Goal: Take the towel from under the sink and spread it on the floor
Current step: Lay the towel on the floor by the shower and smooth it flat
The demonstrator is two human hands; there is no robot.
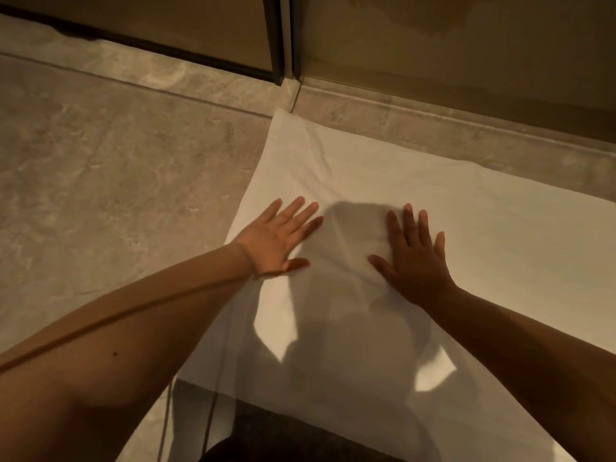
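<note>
1. Two hands rest palm-down on the white towel [433, 181], left hand [278, 240] and right hand [415, 261] side by side, fingers [408, 218] straight and spread, likely to smooth creases.
2. The towel lies flat on the tiled floor [116, 161], its far corner right at the foot of the door frame [278, 38].
3. Spreading looks nearly finished.

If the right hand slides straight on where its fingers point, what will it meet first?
The right hand would likely cross flat towel to its far edge, then the stone ledge beyond; nothing else shows.
</note>
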